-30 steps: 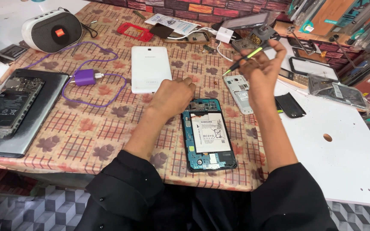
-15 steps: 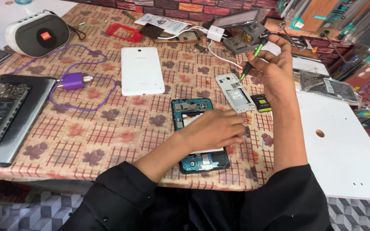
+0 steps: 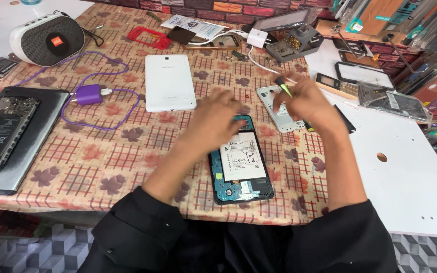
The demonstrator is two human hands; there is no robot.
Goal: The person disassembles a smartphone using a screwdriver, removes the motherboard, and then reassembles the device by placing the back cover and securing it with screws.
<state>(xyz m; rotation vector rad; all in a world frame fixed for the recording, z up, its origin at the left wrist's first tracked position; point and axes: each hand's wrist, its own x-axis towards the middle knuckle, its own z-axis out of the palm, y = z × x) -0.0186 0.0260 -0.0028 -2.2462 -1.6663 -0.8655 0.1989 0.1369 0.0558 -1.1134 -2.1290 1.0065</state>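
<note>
My left hand (image 3: 218, 119) has come back from lying flat over the opened tablet (image 3: 239, 161) and now hovers blurred above its top edge, fingers loose and spread, holding nothing that I can make out; half a second ago it covered the white battery (image 3: 243, 159), which now shows in full in the blue-green frame. My right hand (image 3: 304, 103) has dropped from further back, where it was lifted, and sits just to the right of the tablet's top corner, fingers pinched on a thin green-tipped tool (image 3: 282, 87). Both hands meeting at that top edge reads to me as the work closing in on that end of the open tablet. Just right of the tablet, partly under my right hand, lies a small silver phone shell (image 3: 278, 107). Behind the tablet and to its left lies a white back cover (image 3: 169, 82); further left, a purple charger with cable (image 3: 89, 94), and at the far left a larger opened device (image 3: 1, 129) on a grey tray. The worktop (image 3: 102, 167) wears a checked leaf-patterned cloth; a white board (image 3: 405, 177) adjoins it right of the tablet, and a brick-patterned wall (image 3: 238, 6) runs behind
</note>
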